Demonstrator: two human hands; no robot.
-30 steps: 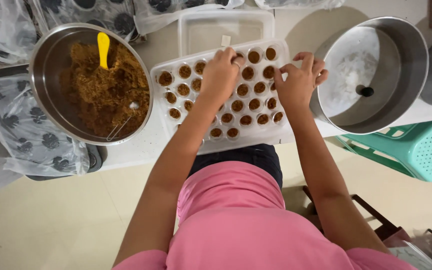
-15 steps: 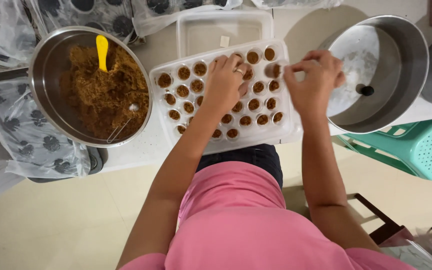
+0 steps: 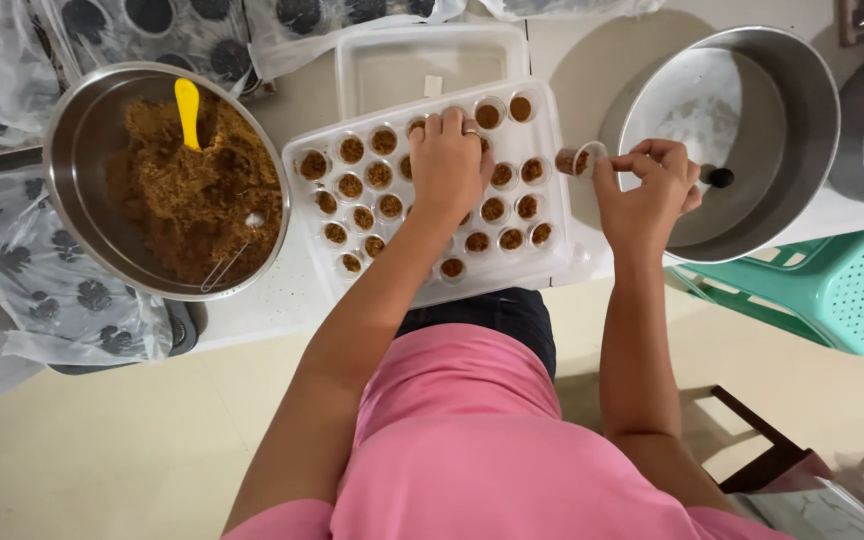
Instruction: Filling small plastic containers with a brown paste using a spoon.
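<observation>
Plastic, clear and white, makes up the tray (image 3: 562,262) that lies flat on the table edge straight ahead of the person, close enough that both arms reach it without stretching; its rows of small round cups (image 3: 380,205) each hold a brown crumb filling, and they sit upright in a grid so none tips. From the head camera, the left hand (image 3: 447,165) lies palm down over the middle of the tray, fingers bent and close together, touching the cups beneath it; whether it grips one of them I cannot tell, since the hand hides what is under it. The right hand (image 3: 647,185) hangs just beyond the tray's right edge, above the near rim of an almost empty steel pot (image 3: 812,110), and pinches one small filled cup (image 3: 577,160) between thumb and fingertips, tilted on its side with its mouth toward the tray, the other fingers curled in narrowly. To the left, touching the tray's corner, stands a wide steel bowl (image 3: 62,190) heaped with the same brown crumbs, with a yellow spoon (image 3: 187,110) stuck upright in the heap and a small wire scoop (image 3: 237,245) lying on it, handy to the left arm. Behind the tray lies an empty plastic lid (image 3: 432,60), and a green stool (image 3: 852,290) stands low at the right
</observation>
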